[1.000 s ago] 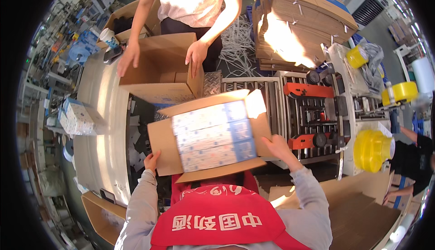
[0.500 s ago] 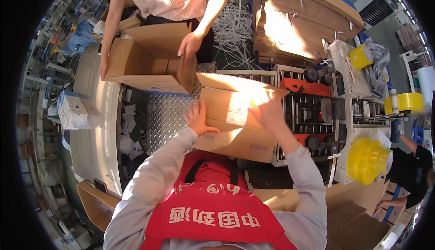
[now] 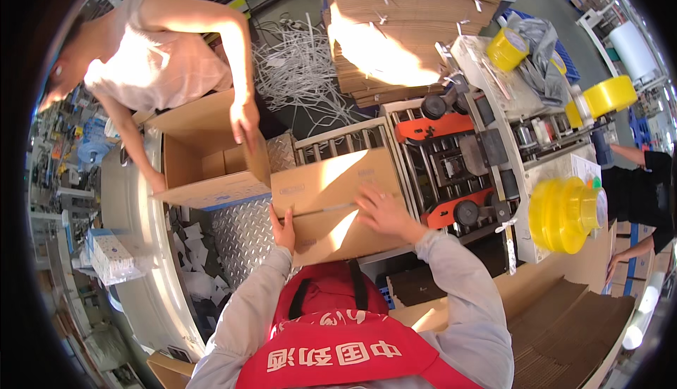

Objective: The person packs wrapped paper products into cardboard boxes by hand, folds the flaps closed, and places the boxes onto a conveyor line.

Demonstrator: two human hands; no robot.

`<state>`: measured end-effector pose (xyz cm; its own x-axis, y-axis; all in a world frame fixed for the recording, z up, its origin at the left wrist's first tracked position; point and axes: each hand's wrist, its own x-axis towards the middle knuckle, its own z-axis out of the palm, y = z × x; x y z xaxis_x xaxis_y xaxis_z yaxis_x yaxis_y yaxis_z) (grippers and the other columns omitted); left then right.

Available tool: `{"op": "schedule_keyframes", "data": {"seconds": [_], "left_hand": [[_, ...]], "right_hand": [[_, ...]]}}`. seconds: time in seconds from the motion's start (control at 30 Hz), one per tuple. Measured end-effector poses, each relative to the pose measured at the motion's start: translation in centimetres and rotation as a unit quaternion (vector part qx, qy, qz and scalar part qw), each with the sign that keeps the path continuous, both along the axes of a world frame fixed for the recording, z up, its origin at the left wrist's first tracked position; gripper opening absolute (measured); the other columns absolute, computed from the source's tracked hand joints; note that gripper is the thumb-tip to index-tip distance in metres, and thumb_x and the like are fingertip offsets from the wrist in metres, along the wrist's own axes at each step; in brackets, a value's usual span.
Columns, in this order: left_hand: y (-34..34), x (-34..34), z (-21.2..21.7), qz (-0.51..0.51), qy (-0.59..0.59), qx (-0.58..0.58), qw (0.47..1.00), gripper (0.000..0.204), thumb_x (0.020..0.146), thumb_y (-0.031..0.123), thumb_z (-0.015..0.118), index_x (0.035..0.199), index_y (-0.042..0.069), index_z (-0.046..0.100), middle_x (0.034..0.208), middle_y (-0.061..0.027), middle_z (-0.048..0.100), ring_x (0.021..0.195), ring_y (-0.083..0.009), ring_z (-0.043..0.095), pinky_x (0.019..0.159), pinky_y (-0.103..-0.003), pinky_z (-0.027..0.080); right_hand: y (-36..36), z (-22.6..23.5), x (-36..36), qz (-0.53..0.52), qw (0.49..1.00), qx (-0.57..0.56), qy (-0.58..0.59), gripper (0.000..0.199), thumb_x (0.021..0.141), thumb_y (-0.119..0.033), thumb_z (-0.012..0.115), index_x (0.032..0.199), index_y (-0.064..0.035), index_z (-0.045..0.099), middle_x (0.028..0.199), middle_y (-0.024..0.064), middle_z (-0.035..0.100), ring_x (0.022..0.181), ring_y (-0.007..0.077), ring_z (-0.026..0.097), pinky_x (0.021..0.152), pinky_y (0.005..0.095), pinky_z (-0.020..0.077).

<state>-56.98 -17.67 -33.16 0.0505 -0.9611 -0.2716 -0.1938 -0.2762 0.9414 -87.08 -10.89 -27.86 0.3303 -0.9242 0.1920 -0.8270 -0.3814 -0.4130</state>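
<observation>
In front of me lies a brown cardboard box [image 3: 338, 195], its two top flaps folded down to meet at a middle seam. My left hand [image 3: 283, 232] rests against the box's left side, with fingers stretched up and the thumb at the top edge. Across the right part of the top lies my right hand [image 3: 386, 214], its fingers extended over the flaps. What is inside this box is hidden. Beyond it to the left, a co-worker's hands hold a second cardboard box [image 3: 194, 149], open at the top with brown cardboard inside.
Right of my box, a roller machine [image 3: 448, 167] has red-orange side guides. Yellow tape rolls [image 3: 564, 214] sit on its far side. Flattened cartons [image 3: 402, 22] are stacked at the back, beside white strapping [image 3: 296, 71] on the floor. A metal tread plate [image 3: 243, 237] lies left.
The box's far flap, raised before, now lies folded down. Both hands have shifted along the box. My view has turned, and the co-worker has leaned to the left.
</observation>
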Motion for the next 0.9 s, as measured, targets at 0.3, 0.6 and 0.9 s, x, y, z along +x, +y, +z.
{"op": "schedule_keyframes", "data": {"seconds": [0.3, 0.6, 0.9], "left_hand": [[-1.3, -14.4, 0.5, -0.096, -0.059, 0.138, 0.984, 0.074, 0.091, 0.047, 0.051, 0.147, 0.016, 0.015, 0.125, -0.0169, 0.053, 0.114, -0.0266, 0.051, 0.095, -0.031, 0.039], [-1.7, -19.1, -1.1, -0.231, -0.005, -0.004, 0.973, 0.054, 0.087, 0.028, 0.063, 0.13, 0.002, 0.042, 0.111, -0.0154, 0.059, 0.099, -0.0219, 0.057, 0.087, -0.034, 0.045], [6.2, 4.7, 6.1, -0.689, -0.085, 0.037, 0.719, 0.05, 0.089, 0.032, 0.061, 0.126, 0.0, 0.051, 0.121, -0.0173, 0.057, 0.111, -0.0245, 0.055, 0.094, -0.033, 0.044]], "right_hand": [[-0.2, 0.0, -2.4, -0.281, 0.957, -0.058, 0.05, 0.081, 0.082, -0.046, 0.058, 0.136, 0.0071, 0.032, 0.143, 0.023, 0.03, 0.136, 0.0364, 0.024, 0.112, 0.0489, 0.0164], [1.3, -0.4, -11.3, -0.284, 0.954, -0.092, 0.008, 0.067, 0.086, -0.032, 0.058, 0.138, 0.0027, 0.033, 0.142, 0.0209, 0.033, 0.134, 0.0375, 0.027, 0.112, 0.0483, 0.0177], [5.3, 1.7, 3.7, -0.287, 0.944, -0.064, -0.151, 0.029, 0.086, -0.019, 0.058, 0.111, -0.0039, 0.058, 0.108, 0.0164, 0.057, 0.104, 0.0344, 0.054, 0.087, 0.0401, 0.0449]]}}
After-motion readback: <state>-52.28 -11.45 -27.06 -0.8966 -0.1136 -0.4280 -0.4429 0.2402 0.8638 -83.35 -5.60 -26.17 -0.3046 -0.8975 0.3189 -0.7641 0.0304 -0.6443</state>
